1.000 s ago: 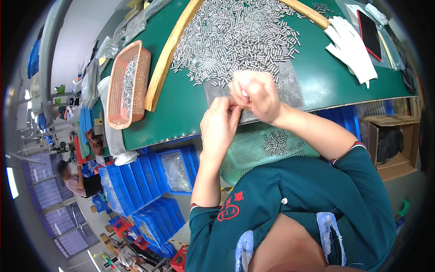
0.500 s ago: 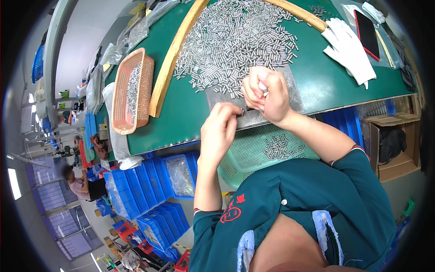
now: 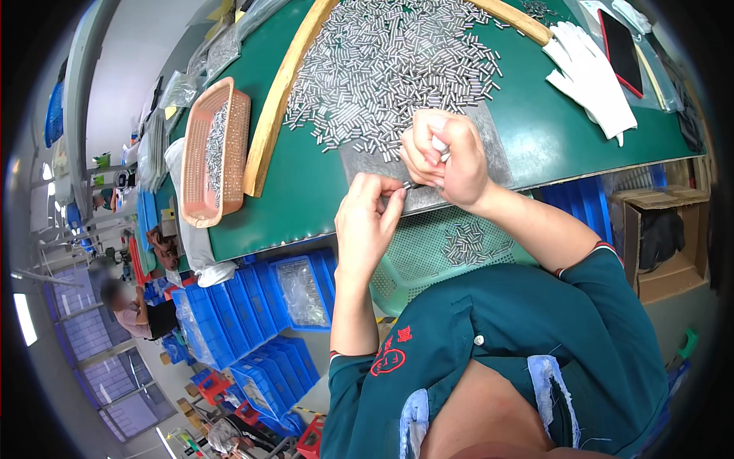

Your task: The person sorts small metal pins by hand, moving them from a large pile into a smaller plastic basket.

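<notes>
- Head view: the left hand has its thumb and forefinger tips brought together on one small metal pin, with the other fingers bent in behind.
- The pin pokes out past those fingertips toward the right hand; its long axis looks to run roughly sideways, though it is too small to judge the exact tilt.
- The left hand is the nearer one, since it touches the pin. The right hand sits just beyond the pin's free end, to the right and a little farther up the desk; whether its fingers touch the pin cannot be made out.
- The right hand is curled into a loose fist, with something white showing by the thumb. Whether that is a held thing or a covering, and whether the fist hides anything more, I cannot tell.
- Both hands are over a flat grey plate near the desk's front edge.
- A wide pile of loose pins lies beyond the hands, pointing every which way, between two wooden strips.
- Lower down, closer to the body, a green basket holds a smaller heap of pins.
</notes>
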A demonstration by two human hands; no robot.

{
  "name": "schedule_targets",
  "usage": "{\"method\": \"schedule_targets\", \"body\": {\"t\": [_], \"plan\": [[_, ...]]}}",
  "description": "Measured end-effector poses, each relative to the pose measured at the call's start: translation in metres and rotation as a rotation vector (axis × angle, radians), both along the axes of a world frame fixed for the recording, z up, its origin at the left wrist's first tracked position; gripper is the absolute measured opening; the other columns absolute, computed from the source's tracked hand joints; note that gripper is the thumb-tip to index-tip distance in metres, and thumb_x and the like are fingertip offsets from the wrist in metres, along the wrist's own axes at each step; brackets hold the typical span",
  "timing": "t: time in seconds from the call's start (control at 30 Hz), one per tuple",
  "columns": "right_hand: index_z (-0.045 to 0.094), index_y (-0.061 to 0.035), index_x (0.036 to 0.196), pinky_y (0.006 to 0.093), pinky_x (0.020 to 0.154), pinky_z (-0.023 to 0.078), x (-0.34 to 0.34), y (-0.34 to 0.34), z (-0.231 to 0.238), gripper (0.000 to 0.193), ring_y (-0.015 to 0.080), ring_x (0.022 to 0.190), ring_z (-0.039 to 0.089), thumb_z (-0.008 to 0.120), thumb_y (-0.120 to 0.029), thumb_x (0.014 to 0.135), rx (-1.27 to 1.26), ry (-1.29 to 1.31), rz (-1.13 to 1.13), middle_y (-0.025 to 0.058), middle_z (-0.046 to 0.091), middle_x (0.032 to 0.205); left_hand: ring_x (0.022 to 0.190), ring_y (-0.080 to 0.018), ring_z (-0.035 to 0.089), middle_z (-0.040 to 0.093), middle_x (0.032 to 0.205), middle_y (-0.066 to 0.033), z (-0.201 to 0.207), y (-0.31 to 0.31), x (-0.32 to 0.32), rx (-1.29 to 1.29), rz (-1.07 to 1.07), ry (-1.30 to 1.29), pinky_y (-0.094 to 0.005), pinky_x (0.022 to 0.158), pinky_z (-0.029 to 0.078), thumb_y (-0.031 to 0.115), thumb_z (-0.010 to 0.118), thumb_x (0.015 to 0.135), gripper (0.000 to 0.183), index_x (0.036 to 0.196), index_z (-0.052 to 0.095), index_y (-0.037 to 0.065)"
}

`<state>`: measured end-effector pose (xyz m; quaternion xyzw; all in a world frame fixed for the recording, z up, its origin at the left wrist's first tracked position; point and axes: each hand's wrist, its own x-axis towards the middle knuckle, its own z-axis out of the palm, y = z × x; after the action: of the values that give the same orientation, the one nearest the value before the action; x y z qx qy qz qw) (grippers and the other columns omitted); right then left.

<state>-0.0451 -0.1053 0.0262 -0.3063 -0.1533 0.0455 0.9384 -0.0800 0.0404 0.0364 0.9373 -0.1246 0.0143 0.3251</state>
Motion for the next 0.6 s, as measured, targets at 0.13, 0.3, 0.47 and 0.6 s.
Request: {"method": "schedule_targets", "body": {"t": [0.13, 0.3, 0.47, 0.6], "plan": [[0.036, -0.0043, 0.059, 0.0199, 0.035, 0.022, 0.0007, -0.0003, -0.0016, 0.029, 0.0048, 0.038, 0.026, 0.033, -0.019, 0.084, 0.001, 0.003, 0.008, 0.0004, 0.035, 0.048, 0.049, -0.0143, 0.047, 0.051, 0.069, -0.0038, -0.001, 0.0006, 0.0009, -0.02, 0.003, 0.007, -0.0275, 0.049, 0.039, 0.007, 0.064, 0.071, 0.009, 0.075, 0.056, 0.005], [0.037, -0.0045, 0.057, 0.0214, 0.037, 0.024, 0.0005, 0.0008, -0.0042, 0.03, 0.0053, 0.04, 0.028, 0.034, -0.018, 0.084, -0.04, -0.092, 0.031, 0.001, 0.037, 0.05, 0.049, -0.015, 0.047, 0.05, 0.068, -0.0039, -0.0023, 0.0021, 0.0002, -0.037, 0.005, 0.001, -0.0282, 0.051, 0.04, 0.007, 0.064, 0.071, 0.01, 0.074, 0.056, 0.005], [0.04, -0.003, 0.056, 0.0213, 0.041, 0.026, -0.0027, 0.0064, 0.0026, 0.027, 0.0058, 0.045, 0.033, 0.036, -0.014, 0.082, -0.263, -0.197, -0.019, 0.001, 0.04, 0.053, 0.051, -0.0162, 0.049, 0.05, 0.067, -0.0045, -0.0027, 0.0012, 0.001, -0.046, -0.004, -0.031, -0.0296, 0.052, 0.041, 0.006, 0.064, 0.071, 0.009, 0.074, 0.055, 0.005], [0.038, -0.0045, 0.057, 0.0208, 0.038, 0.024, 0.0013, 0.0029, -0.0004, 0.03, 0.0057, 0.042, 0.03, 0.033, -0.018, 0.084, -0.153, -0.107, -0.005, 0.0009, 0.037, 0.05, 0.053, -0.0161, 0.051, 0.051, 0.068, -0.0044, -0.0031, 0.0027, -0.0024, -0.046, 0.008, -0.018, -0.0299, 0.053, 0.042, 0.006, 0.064, 0.07, 0.009, 0.074, 0.055, 0.005]]}}
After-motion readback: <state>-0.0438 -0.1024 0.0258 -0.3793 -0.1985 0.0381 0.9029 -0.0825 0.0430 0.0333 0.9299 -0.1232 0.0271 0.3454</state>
